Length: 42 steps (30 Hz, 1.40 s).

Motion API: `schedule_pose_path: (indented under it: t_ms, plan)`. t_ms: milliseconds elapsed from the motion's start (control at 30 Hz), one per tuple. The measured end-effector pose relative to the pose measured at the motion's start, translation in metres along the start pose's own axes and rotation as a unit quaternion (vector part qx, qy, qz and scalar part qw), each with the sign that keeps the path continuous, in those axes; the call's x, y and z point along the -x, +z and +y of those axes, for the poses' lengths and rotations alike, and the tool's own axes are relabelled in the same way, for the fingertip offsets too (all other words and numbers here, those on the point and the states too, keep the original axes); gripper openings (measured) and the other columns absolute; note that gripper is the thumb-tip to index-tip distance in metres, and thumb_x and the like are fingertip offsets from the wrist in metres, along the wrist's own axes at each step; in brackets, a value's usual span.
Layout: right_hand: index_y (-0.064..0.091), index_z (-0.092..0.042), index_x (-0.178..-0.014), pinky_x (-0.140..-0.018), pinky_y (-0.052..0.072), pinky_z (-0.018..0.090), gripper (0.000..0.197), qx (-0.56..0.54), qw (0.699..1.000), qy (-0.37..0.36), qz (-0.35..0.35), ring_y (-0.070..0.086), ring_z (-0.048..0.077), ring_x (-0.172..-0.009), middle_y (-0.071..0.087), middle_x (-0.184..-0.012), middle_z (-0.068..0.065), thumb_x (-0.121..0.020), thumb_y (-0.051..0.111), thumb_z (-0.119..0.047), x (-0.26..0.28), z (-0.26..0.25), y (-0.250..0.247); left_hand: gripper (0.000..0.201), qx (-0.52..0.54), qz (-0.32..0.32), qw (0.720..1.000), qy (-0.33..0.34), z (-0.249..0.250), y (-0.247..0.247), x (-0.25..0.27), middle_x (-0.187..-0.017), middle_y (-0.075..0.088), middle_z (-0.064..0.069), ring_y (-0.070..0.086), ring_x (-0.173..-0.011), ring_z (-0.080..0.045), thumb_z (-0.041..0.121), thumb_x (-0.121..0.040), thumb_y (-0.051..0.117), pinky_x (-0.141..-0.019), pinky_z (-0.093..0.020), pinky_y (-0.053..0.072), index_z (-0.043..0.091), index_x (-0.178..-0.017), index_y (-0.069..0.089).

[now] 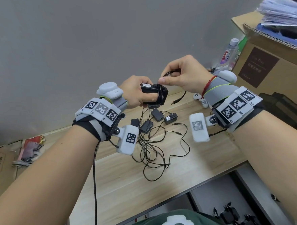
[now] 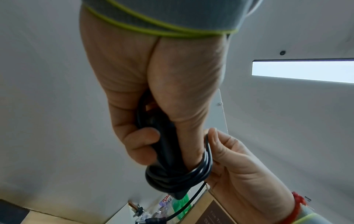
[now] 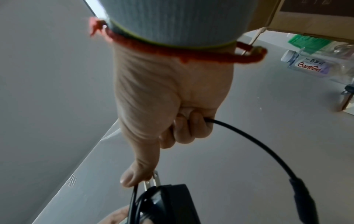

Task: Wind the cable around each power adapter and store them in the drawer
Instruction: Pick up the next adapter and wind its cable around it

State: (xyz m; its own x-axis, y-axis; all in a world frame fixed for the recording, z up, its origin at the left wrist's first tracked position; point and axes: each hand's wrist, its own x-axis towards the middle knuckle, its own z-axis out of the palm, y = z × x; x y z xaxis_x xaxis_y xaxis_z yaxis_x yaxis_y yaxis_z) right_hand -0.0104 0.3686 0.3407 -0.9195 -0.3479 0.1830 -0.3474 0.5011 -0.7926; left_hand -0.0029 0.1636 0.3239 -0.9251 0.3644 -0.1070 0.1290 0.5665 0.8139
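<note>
My left hand (image 1: 137, 93) grips a black power adapter (image 1: 151, 90) raised above the desk, with several turns of its thin black cable (image 2: 180, 177) wound round the body. My right hand (image 1: 182, 76) pinches the loose end of that cable (image 3: 245, 136) beside the adapter (image 3: 168, 201), whose metal prongs show next to my thumb. The barrel plug (image 1: 176, 101) dangles below the right hand. Several more black adapters (image 1: 157, 115) lie on the wooden desk (image 1: 131, 180) in a tangle of cables (image 1: 155, 152).
A cardboard box (image 1: 267, 65) with papers stands at the right rear, a water bottle (image 1: 228, 55) beside it. A small white figure (image 1: 200, 98) lies near the right wrist. More dark adapters show in an open drawer (image 1: 230, 215) below the desk's front edge.
</note>
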Motion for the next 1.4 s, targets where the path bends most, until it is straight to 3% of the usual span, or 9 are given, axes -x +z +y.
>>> schedule_pose_path:
  t_ms: [133,433,533,667,933,1000,1067,1267,1400]
  plan:
    - [0.072,-0.006,-0.084,-0.064,0.039,0.008,0.012,-0.049,0.999,-0.007,-0.001,0.049,-0.004,-0.057,0.060,-0.061,-0.014,-0.083,0.078,-0.017,0.000,0.003,-0.001,0.016,0.006,-0.006,1.000,0.001,0.002,-0.003,0.000,-0.066,0.066,-0.005,0.063,-0.051,-0.017,0.012,-0.080,0.077,-0.060,-0.039,0.055,0.015,-0.083,0.062]
    - [0.068,-0.018,-0.077,-0.067,0.043,0.014,0.013,-0.105,0.994,0.016,0.038,0.048,0.012,-0.069,0.060,-0.073,0.005,-0.089,0.071,-0.014,-0.003,0.025,0.005,0.019,0.035,-0.036,0.998,0.028,0.014,0.001,0.006,-0.065,0.061,-0.006,0.059,-0.047,-0.011,0.003,-0.081,0.076,-0.047,-0.023,0.048,0.011,-0.082,0.059]
    - [0.066,-0.016,-0.076,-0.059,0.041,0.009,0.020,-0.119,0.991,0.037,0.051,0.051,-0.002,-0.057,0.061,-0.059,-0.013,-0.095,0.063,-0.011,0.001,0.032,0.015,0.017,0.085,-0.024,0.995,0.045,0.023,0.003,0.007,-0.067,0.060,-0.010,0.060,-0.046,-0.010,-0.001,-0.082,0.074,-0.045,-0.020,0.046,0.004,-0.087,0.058]
    - [0.068,-0.003,-0.084,-0.045,0.032,0.010,0.016,-0.127,0.987,0.074,0.058,0.039,-0.003,-0.040,0.047,-0.043,-0.018,-0.096,0.059,-0.009,0.008,0.034,0.031,0.020,0.146,0.024,0.987,0.054,0.028,0.004,0.005,-0.068,0.062,-0.013,0.059,-0.046,-0.015,0.005,-0.082,0.077,-0.045,-0.020,0.046,0.003,-0.089,0.058]
    - [0.076,-0.020,-0.095,-0.048,0.025,0.022,0.029,-0.073,0.994,0.078,-0.011,0.027,0.011,-0.047,0.030,-0.057,0.002,-0.100,0.052,-0.037,0.017,0.036,0.051,0.019,0.243,0.166,0.956,0.011,0.014,0.001,-0.010,-0.065,0.062,-0.010,0.057,-0.045,-0.015,0.012,-0.084,0.076,-0.044,-0.021,0.046,0.010,-0.083,0.058]
    - [0.076,-0.015,-0.098,-0.047,0.027,0.014,0.028,-0.058,0.995,0.079,-0.019,0.032,0.004,-0.041,0.034,-0.045,-0.014,-0.100,0.053,-0.032,0.018,0.030,0.051,0.019,0.254,0.193,0.948,-0.004,0.007,-0.002,-0.013,-0.064,0.062,-0.011,0.058,-0.045,-0.015,0.012,-0.084,0.076,-0.043,-0.021,0.045,0.011,-0.081,0.057]
    - [0.076,-0.012,-0.100,-0.046,0.028,0.010,0.026,-0.035,0.996,0.082,-0.023,0.038,0.002,-0.039,0.039,-0.039,-0.016,-0.100,0.055,-0.028,0.019,0.025,0.050,0.020,0.241,0.210,0.947,-0.019,-0.001,-0.004,-0.016,-0.063,0.062,-0.011,0.059,-0.044,-0.015,0.012,-0.084,0.076,-0.042,-0.021,0.044,0.012,-0.081,0.057]
    - [0.076,-0.010,-0.091,-0.048,0.039,0.013,0.023,-0.028,0.996,0.090,-0.010,0.050,0.004,-0.040,0.062,-0.055,-0.005,-0.097,0.060,-0.025,0.019,0.012,0.047,0.022,0.129,0.196,0.970,-0.059,-0.025,-0.007,-0.015,-0.073,0.067,-0.011,0.064,-0.049,-0.017,0.018,-0.080,0.079,-0.045,-0.025,0.048,0.018,-0.079,0.057]
    - [0.071,-0.002,-0.090,-0.050,0.050,0.027,0.021,-0.087,0.990,0.106,-0.025,0.068,0.025,-0.056,0.071,-0.068,0.011,-0.098,0.057,-0.017,0.018,0.006,0.049,0.025,0.057,0.180,0.981,-0.053,-0.023,-0.005,-0.012,-0.065,0.069,-0.002,0.065,-0.050,-0.014,0.033,-0.074,0.081,-0.052,-0.027,0.051,0.023,-0.080,0.058]
